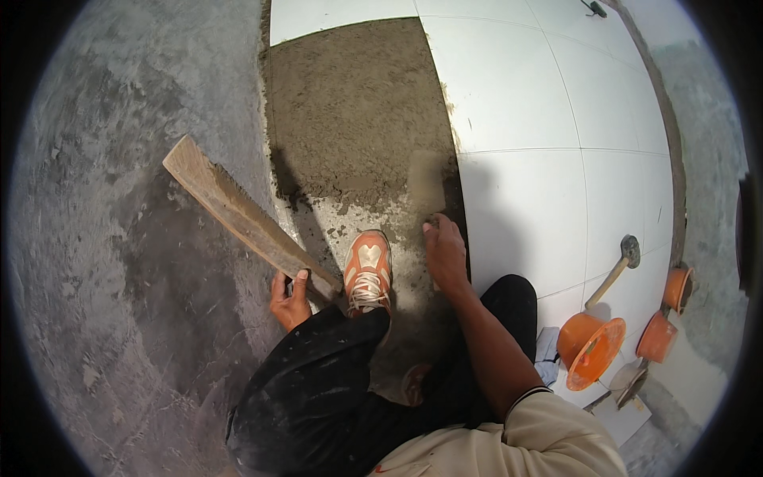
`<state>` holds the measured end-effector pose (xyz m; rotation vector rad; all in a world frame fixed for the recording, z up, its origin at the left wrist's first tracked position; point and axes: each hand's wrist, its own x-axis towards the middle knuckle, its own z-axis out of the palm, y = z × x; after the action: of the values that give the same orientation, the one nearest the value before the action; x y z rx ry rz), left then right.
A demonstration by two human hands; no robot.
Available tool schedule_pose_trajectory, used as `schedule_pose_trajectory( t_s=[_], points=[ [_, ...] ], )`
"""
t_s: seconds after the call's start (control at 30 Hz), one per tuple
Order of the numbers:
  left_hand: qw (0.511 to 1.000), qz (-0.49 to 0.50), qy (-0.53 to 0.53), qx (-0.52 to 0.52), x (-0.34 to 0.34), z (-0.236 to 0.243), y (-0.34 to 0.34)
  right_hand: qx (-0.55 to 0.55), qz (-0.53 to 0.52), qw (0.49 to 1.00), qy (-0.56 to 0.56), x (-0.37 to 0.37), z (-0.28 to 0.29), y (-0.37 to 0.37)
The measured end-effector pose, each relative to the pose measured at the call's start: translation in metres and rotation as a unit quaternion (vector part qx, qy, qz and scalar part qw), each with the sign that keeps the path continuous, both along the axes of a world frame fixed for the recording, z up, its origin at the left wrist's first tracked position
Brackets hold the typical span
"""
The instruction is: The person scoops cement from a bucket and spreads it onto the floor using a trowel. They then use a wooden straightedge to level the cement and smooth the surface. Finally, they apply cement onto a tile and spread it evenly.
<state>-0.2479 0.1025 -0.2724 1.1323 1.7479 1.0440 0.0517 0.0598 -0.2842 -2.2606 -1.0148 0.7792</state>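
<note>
My left hand (291,300) is closed on the near end of a long wooden board (238,215), thumb on top. Mortar clings to the board's right edge as it slants away to the far left. In my right hand (445,253) is a trowel (427,181), its blade somewhat blurred and pointing away from me. The blade is at the near right edge of a bed of grey-brown mortar (350,103). Whether it touches the mortar I cannot tell. Loose crumbs of mortar lie on the floor between the bed and my shoe (369,270).
White tiles (517,87) border the mortar on the right and at the far end. A mallet (621,266), an orange bucket (574,338) and smaller orange containers (656,337) stand at the right. Grey concrete floor (119,238) stretches out on the left.
</note>
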Motion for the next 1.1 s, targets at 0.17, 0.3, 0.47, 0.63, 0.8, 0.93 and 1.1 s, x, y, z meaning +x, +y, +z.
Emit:
schedule_pose_trajectory(
  t_s=[0.17,0.3,0.47,0.63,0.8,0.93,1.1],
  points=[
    [1.0,-0.008,0.021,0.003,0.002,0.003,0.0,-0.026,-0.001,1.0,-0.002,-0.018,0.016,-0.039],
    [1.0,0.003,-0.012,0.0,-0.001,-0.006,0.001,-0.065,0.004,0.998,-0.008,-0.003,0.012,-0.053],
    [1.0,0.003,-0.001,-0.02,0.005,-0.003,0.0,-0.045,0.0,0.999,-0.011,0.011,0.005,-0.04],
    [1.0,-0.02,0.02,-0.012,0.002,0.002,0.0,-0.049,-0.013,0.999,0.001,0.019,0.013,-0.029],
    [1.0,-0.005,-0.016,-0.007,-0.002,-0.007,0.0,-0.019,0.001,1.0,0.004,0.046,0.003,-0.006],
    [1.0,-0.007,-0.023,-0.001,0.004,-0.004,-0.001,-0.041,0.011,0.999,0.023,0.061,0.016,0.011],
    [1.0,-0.012,0.0,-0.009,-0.001,-0.002,0.002,-0.075,0.064,0.994,0.046,0.04,0.036,-0.021]
  ],
)
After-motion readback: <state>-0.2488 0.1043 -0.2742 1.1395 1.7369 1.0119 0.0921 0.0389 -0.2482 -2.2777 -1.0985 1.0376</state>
